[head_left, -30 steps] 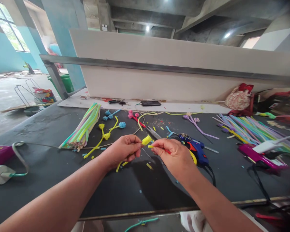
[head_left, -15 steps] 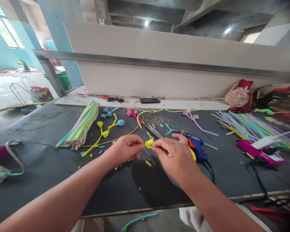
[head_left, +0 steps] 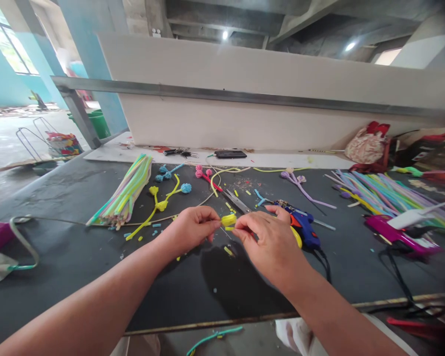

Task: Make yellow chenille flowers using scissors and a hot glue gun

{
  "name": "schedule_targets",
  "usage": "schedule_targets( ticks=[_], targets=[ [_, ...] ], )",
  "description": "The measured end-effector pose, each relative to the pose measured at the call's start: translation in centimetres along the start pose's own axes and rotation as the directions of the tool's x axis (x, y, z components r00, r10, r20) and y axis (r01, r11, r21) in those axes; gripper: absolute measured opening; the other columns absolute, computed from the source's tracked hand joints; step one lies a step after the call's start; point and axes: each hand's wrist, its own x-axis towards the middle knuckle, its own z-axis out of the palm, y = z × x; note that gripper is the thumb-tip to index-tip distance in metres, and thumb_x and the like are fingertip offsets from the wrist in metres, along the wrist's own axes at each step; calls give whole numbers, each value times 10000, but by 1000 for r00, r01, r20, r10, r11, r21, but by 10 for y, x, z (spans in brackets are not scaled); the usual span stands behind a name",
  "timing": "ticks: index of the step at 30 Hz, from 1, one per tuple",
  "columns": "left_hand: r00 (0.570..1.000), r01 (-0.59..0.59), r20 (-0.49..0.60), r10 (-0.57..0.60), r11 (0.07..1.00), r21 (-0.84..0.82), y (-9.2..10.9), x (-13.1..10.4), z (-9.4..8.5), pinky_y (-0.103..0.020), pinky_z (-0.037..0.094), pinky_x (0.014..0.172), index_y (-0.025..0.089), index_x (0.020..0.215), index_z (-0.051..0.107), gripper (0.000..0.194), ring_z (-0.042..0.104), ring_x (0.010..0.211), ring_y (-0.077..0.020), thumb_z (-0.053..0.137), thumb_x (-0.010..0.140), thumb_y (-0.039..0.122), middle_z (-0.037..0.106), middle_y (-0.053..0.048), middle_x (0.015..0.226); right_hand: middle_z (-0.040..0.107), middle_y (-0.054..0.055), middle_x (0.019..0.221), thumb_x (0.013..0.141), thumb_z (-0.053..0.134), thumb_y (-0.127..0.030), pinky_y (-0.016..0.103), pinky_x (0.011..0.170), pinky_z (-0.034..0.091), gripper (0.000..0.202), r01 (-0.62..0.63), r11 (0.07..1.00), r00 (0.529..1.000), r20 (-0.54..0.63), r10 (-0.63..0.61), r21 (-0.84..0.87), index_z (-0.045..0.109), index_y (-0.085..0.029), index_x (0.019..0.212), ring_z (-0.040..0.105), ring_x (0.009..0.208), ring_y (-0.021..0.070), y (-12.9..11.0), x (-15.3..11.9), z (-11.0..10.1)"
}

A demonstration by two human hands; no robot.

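My left hand (head_left: 195, 227) is closed, thumb and finger pinching the base of a small yellow pipe-cleaner flower (head_left: 228, 219). Close beside it, my right hand (head_left: 265, 237) pinches a short yellow pipe-cleaner piece (head_left: 229, 228) just under the flower; whether the two touch I cannot tell. Scissors (head_left: 237, 200) lie open behind my hands, their yellow handle partly hidden by my right hand. Right of that hand rests a blue hot glue gun (head_left: 306, 230). Short yellow cuttings (head_left: 228, 251) are scattered around.
A bundle of pastel pipe cleaners (head_left: 122, 190) lies left, another pile (head_left: 385, 195) right. Finished branches in yellow (head_left: 159, 205), blue (head_left: 166, 172), pink and purple (head_left: 300, 188) lie behind my hands. A purple power strip (head_left: 400, 235) with cables sits right. A black phone (head_left: 230, 154) lies at the back.
My right fingertips have drawn slightly away from the flower, and the short yellow piece between them now shows below it. My left hand is almost unmoved.
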Motion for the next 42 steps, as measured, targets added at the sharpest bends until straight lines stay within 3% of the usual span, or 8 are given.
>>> schedule_targets(
  ticks=[10,14,18,24,30,33,38,42],
  targets=[
    [995,103,59,-85,869,-484,0,2,-12,-125,200,330,161,742,483,215,372,369,-21,606,778,334,555,19,592,698,-8,720,798,568,-140,346,821,324,128,-49,996,980,196,33,78,618,-217,708,618,715,158,12,4,7],
    [994,102,11,-111,867,-488,5,2,-16,-107,189,302,155,693,460,224,348,342,-8,594,789,306,531,31,565,715,57,841,847,467,-230,287,666,414,175,-261,965,964,45,261,8,639,-202,873,636,738,183,58,9,-21],
    [993,83,-38,-115,871,-484,9,0,-20,-104,168,280,161,686,452,215,294,302,2,571,805,295,515,47,551,704,19,690,796,488,-273,262,560,421,180,-560,825,826,17,563,-78,653,-212,829,637,624,182,106,5,-39],
    [987,26,-120,-104,853,-522,9,0,-23,-103,134,272,163,679,458,187,230,264,6,582,783,257,491,57,477,699,6,666,799,482,-290,254,531,403,194,-551,826,818,115,563,-122,666,-231,798,620,582,167,113,4,-18],
    [976,-36,-194,-94,816,-577,6,1,-30,-113,158,285,166,695,475,160,255,273,-14,594,768,245,434,68,435,707,29,899,813,471,-248,261,699,433,208,-533,824,819,125,559,-192,648,-240,921,637,825,178,110,16,-5],
    [970,-66,-229,-85,810,-583,7,2,-33,-118,176,290,163,691,477,143,272,282,-21,586,766,220,425,65,431,654,110,1072,817,461,-291,317,742,429,277,-614,731,750,65,658,-299,598,-194,1037,604,965,240,128,14,-17],
    [976,-62,-205,-77,800,-596,6,3,-32,-121,167,289,167,690,462,164,278,292,-23,592,765,231,432,62,448,662,129,662,734,503,-564,338,549,406,405,-680,608,570,225,790,-410,614,-188,636,629,659,286,154,-4,-42],
    [981,-26,-169,-91,810,-586,4,3,-30,-118,161,288,171,712,470,161,276,298,-23,592,772,256,434,62,457,653,105,630,637,575,-629,313,530,384,443,-680,633,541,331,773,-369,564,-207,501,623,660,272,156,-10,-39]
  ],
)
